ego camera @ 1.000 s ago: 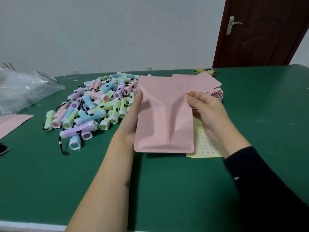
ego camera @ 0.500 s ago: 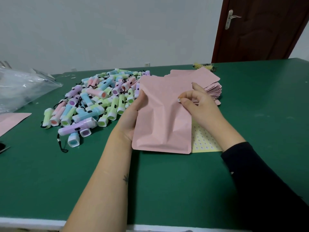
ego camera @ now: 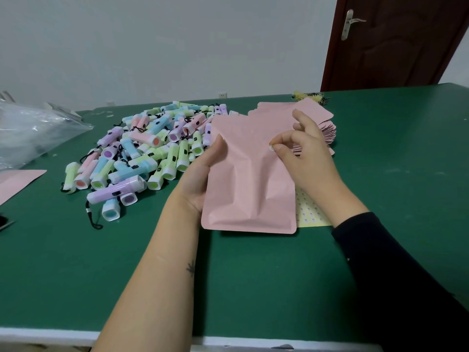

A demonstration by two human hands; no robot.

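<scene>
A pink pouch (ego camera: pixel 250 179), bulging as if something is inside, stands tilted on the green table (ego camera: pixel 253 283). My left hand (ego camera: pixel 200 174) grips its left edge, thumb on the front. My right hand (ego camera: pixel 302 151) pinches a small round white sticker (ego camera: pixel 271 148) between thumb and forefinger, right at the pouch's upper right face. A yellow sticker sheet (ego camera: pixel 308 214) lies under my right wrist, partly hidden by the pouch.
A heap of pastel toy flashlights (ego camera: pixel 142 153) covers the table to the left. A stack of pink pouches (ego camera: pixel 322 123) lies behind my right hand. A clear plastic bag (ego camera: pixel 33 130) and another pink pouch (ego camera: pixel 17 181) sit at far left. A brown door (ego camera: pixel 396 39) stands behind.
My right hand has left the pouch's right edge, lifted, and brought a small sticker to the pouch's upper face. The left hand keeps its hold.
</scene>
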